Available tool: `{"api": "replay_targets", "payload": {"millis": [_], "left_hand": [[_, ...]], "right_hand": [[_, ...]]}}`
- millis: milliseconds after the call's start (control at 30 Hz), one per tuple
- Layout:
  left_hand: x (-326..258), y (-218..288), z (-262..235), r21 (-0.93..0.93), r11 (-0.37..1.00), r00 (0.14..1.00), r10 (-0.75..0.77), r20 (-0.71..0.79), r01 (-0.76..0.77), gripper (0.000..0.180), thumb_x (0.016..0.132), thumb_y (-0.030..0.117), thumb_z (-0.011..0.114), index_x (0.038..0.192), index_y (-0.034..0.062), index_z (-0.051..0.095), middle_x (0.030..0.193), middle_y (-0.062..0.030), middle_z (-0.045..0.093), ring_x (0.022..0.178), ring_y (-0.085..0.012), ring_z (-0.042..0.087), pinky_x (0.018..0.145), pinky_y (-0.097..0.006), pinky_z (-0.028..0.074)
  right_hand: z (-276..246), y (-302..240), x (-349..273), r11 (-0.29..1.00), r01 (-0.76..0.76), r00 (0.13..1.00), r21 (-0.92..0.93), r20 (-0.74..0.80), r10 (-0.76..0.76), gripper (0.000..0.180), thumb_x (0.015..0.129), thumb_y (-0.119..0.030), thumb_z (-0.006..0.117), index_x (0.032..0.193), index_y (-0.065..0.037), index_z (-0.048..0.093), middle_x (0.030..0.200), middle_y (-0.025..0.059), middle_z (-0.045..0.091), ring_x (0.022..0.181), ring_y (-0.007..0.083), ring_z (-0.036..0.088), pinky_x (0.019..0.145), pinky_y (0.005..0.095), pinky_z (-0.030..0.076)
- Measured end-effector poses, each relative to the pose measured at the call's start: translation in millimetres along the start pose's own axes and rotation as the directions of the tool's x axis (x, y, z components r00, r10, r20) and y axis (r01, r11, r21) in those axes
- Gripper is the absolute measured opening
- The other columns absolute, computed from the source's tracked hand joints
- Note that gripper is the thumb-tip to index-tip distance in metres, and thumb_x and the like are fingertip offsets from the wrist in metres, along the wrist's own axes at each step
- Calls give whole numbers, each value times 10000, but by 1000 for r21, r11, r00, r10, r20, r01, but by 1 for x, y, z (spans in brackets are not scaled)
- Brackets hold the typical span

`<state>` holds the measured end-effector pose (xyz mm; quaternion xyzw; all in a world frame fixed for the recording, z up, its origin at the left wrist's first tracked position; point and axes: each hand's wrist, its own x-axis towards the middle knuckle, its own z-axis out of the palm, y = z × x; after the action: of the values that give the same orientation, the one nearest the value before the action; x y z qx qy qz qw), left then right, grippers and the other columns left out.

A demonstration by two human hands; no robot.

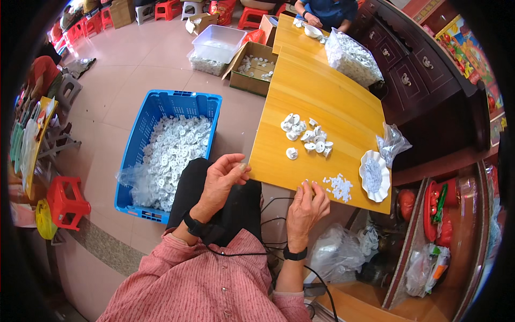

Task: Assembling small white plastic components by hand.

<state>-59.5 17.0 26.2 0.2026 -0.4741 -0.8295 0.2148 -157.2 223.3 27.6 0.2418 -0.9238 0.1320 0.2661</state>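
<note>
My left hand [225,174] is raised over my lap by the table's near left corner, its thumb against its bent fingers. Whatever it may hold is hidden. At the near table edge, my right hand [308,206] has its fingertips drawn together in a pinch; anything between them is too small to make out. Just beyond and right of it lie loose small white plastic pieces [340,188]. Farther up the table sits a cluster of round white plastic parts [316,140], with a single round part [291,153] apart from them. A scalloped white dish [384,189] holds more small pieces.
A blue crate [124,166] of white parts stands on the floor at my left. A clear tub [354,56] of parts and a co-worker [330,12] are at the table's far end. Black cables [276,206] hang below the near edge. Dark drawers [405,70] flank the right.
</note>
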Motion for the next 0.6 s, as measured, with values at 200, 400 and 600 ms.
{"api": "replay_targets", "payload": {"millis": [200,400,600], "left_hand": [[8,-3,31,184,976,989,102,102,-120,277,989,98,641,1249,10,606,1019,-57,707,855,-91,655,737,-238,537],[21,-20,51,401,874,959,220,178,-275,253,976,63,650,1215,-14,619,989,-37,695,892,-84,655,771,-242,562],[26,-16,64,524,775,935,299,188,-354,235,948,72,677,1157,-32,651,956,-101,732,855,-121,689,750,-271,571]], "right_hand": [[6,7,-2,969,-126,992,213,9,127,274,886,-125,699,1151,-67,667,1207,100,597,1182,317,538,1030,499,376],[0,5,1,987,-43,998,153,48,36,332,873,-56,664,1203,-45,637,1216,99,591,1180,305,531,1050,499,359],[-4,8,-1,993,13,999,117,28,-17,310,889,-30,636,1195,-67,672,1213,86,589,1181,288,527,1067,512,341]]}}
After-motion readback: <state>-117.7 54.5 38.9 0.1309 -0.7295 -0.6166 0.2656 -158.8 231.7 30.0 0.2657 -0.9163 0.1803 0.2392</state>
